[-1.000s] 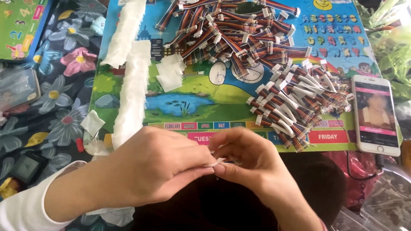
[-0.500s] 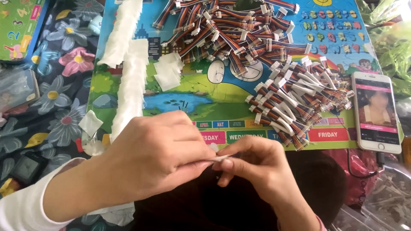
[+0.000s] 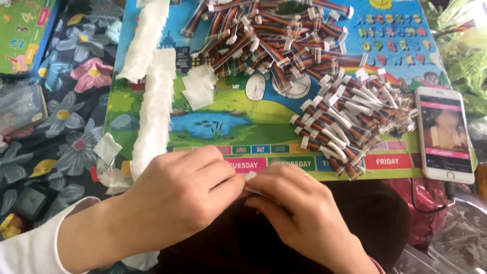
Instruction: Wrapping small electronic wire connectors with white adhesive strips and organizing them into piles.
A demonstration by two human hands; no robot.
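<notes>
— Since only the head camera looks down here, what are the hands doing in it?

— Both meet low in the middle, over a dark lap; the left hand (image 3: 177,203) curls with its thumb and forefinger pressed onto a small white paper tab (image 3: 250,177); the right hand (image 3: 299,213) pinches the same tab from the other side, its fingers bent and close together; whatever lies under the tab is hidden by the fingertips, so I cannot tell whether a cable is in there.

— And where does the tab sit?

— Between the two thumbs, just below the near edge of the colourful cartoon play board (image 3: 213,127); held close to the body, probably so that both hands can steady it.

— What lies on the board?

— At the far end, a loose heap of multicoloured ribbon cables with white plugs (image 3: 269,40); to the right and nearer, a second heap of cables wrapped in white labels (image 3: 350,127), kept apart from the first, which looks like sorting; on the left, two long strips of white backing paper (image 3: 152,91) and a few loose white paper squares (image 3: 199,86), within easy reach of the left hand.

— Anything beside the board?

— A white smartphone with a lit screen (image 3: 445,134) lies at the right edge, touching the board; dark flowered cloth (image 3: 66,116) covers the surface to the left.
</notes>
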